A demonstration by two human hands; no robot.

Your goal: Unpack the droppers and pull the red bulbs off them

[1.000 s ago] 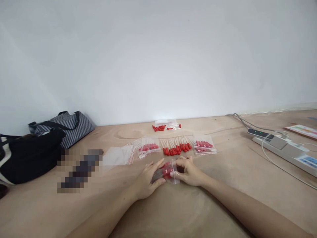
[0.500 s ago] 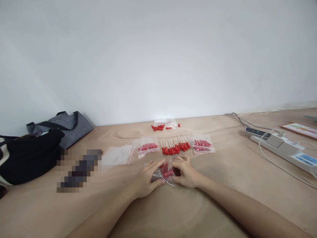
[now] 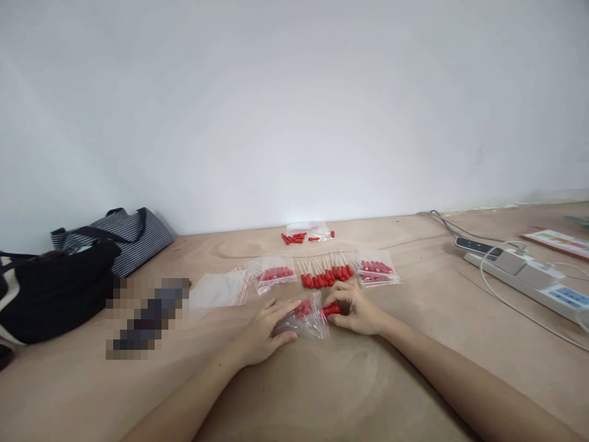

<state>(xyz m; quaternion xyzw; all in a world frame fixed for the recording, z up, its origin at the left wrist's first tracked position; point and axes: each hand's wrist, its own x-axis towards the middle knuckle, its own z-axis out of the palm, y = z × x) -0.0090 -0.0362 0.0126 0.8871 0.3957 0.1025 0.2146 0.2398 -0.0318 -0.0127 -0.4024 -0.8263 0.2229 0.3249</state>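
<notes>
A clear zip bag [image 3: 306, 324] with red pieces inside lies at the middle of the table. My left hand [image 3: 267, 331] holds its left end, thumb in front and fingers behind. At the bag's right edge, my right hand [image 3: 356, 310] pinches a red stick head [image 3: 331, 309]; whether a stick is attached is hidden by the bag and fingers. Just beyond lies a row of red-headed wooden sticks [image 3: 326, 277]. Filled zip bags flank this row, one on the left [image 3: 276, 274] and one on the right [image 3: 377, 268].
Flat plastic bags [image 3: 218, 288] lie to the left. Near the wall are loose red pieces [image 3: 294, 237] beside another bag [image 3: 306, 228]. A power strip [image 3: 529, 276] with cables is on the right; a black bag [image 3: 59, 288] and a striped bag [image 3: 138, 239] stand left.
My right hand has shifted right, away from the zip bag's edge, and a red stick head now shows in its fingers. My left hand has moved slightly left.
</notes>
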